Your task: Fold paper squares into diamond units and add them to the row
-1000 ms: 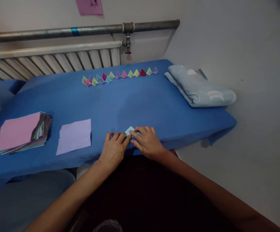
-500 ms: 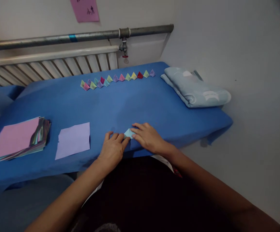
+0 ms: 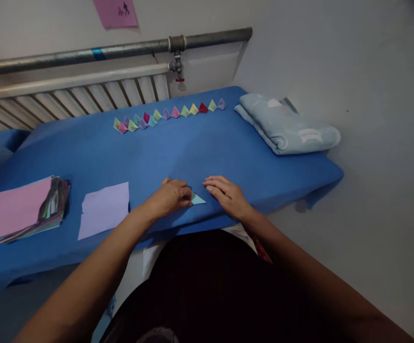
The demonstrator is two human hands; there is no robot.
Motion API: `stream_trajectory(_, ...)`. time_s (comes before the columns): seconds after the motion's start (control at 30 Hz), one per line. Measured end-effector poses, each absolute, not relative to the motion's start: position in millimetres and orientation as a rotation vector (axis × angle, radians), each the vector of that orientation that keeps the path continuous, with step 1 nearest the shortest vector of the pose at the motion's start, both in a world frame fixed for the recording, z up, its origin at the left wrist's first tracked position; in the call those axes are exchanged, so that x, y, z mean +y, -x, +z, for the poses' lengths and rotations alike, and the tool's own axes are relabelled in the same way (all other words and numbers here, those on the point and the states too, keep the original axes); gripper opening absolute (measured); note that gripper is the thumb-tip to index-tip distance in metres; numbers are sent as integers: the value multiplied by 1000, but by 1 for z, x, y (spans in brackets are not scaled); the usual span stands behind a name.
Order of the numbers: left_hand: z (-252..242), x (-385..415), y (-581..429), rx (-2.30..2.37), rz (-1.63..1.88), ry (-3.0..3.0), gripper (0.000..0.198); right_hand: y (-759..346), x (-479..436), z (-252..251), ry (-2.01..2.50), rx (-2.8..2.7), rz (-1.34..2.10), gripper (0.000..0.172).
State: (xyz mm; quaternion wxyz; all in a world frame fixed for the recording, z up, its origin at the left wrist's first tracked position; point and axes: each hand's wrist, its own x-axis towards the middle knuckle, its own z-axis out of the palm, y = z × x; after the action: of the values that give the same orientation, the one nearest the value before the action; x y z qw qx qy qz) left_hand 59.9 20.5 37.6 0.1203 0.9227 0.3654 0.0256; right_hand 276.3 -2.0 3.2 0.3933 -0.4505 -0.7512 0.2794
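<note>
A small light-blue folded paper lies near the front edge of the blue-covered surface, its pointed right end showing. My left hand is closed on the paper's left part, with curled fingers that hide that part. Just right of the paper, my right hand rests on the cover, fingers stretched out and holding nothing. A purple sheet lies flat to the left of my left hand.
A stack of coloured sheets with a pink one on top is at the left. Several small folded paper pieces form a row at the back. A folded blanket sits at the right, and a radiator stands behind.
My left hand has curled over the light-blue paper. My right hand has let go of it and moved slightly right. The paper now shows a narrower, pointed end, and the view has shifted a little.
</note>
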Motion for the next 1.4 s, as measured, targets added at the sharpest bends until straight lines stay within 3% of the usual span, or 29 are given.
stream_trajectory(0.23,46,15,-68,1117,-40,-2814,19,-275,-3,2,1139,-1876,700,22)
stream_trajectory(0.73,48,-4,-80,1252,-67,-2952,16,-274,-4,1,1122,-1881,675,18)
stream_trajectory(1.0,38,-33,-104,1717,71,-2788,14,-274,-4,0,1119,-1874,678,18)
stream_trajectory(1.4,33,-28,-88,1859,265,-2585,21,-274,-5,1,1105,-1838,687,17)
